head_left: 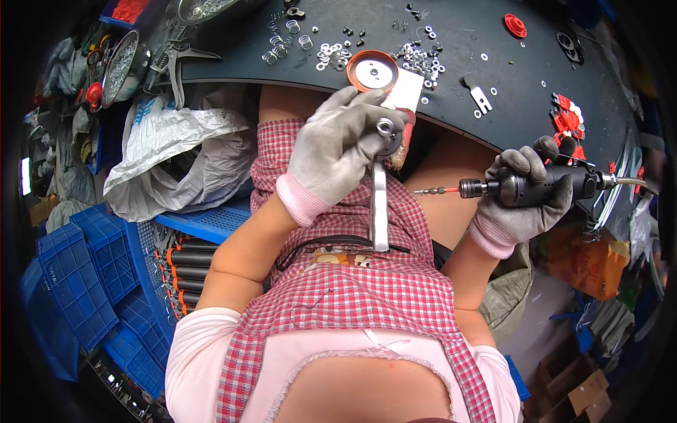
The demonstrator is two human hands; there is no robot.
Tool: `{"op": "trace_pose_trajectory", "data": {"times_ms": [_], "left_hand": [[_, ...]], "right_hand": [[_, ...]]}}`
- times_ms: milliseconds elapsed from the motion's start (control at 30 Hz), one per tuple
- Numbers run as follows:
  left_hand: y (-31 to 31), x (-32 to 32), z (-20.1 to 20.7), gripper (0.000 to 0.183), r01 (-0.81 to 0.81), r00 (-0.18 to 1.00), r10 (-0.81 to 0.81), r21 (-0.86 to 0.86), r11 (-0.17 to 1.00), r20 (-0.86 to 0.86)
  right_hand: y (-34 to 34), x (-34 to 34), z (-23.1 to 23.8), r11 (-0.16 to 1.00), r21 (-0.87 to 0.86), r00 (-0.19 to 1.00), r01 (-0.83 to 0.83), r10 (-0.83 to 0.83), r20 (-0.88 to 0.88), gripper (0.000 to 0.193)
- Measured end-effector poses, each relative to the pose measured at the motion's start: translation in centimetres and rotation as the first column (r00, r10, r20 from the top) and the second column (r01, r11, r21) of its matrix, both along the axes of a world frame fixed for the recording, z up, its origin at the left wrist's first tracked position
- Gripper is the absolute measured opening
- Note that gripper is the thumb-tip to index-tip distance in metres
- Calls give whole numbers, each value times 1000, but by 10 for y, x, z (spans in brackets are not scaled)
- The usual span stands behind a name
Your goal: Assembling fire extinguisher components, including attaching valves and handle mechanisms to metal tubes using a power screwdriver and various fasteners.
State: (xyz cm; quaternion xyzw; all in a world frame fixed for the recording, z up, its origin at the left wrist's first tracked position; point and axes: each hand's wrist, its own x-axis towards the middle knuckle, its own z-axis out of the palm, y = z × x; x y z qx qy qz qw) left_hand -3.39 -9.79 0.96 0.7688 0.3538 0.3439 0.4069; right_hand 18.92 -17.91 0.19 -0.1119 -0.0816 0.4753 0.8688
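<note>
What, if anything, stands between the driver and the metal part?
Nothing visible: the driver in the right hand points toward the metal part in the left hand, with an open gap above the apron.

Print on the white sack (pixel 215 176) and orange bag (pixel 591 268) seems illegible here.

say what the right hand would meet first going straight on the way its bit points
Probably the silver bar in the left hand: the driver in the right hand points its bit left at it. Depth is unclear, so it could miss.
</note>
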Motion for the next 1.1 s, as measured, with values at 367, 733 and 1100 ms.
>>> {"op": "trace_pose_trajectory", "data": {"times_ms": [367, 733, 1100], "left_hand": [[59, -7, -19, 56, 59, 838, 282, 592, 804, -467], [103, -3, -24, 68, 410, 795, 11, 550, 727, -607], [121, 6, -5, 79, 576, 743, -187, 472, 667, -643]], "right_hand": [[3, -12, 13, 999, -38, 997, 28, -25, 70, 44], [0, -14, 14, 999, 40, 998, -21, 18, 63, 48], [3, -16, 17, 999, 36, 997, -26, 23, 78, 45]]}}
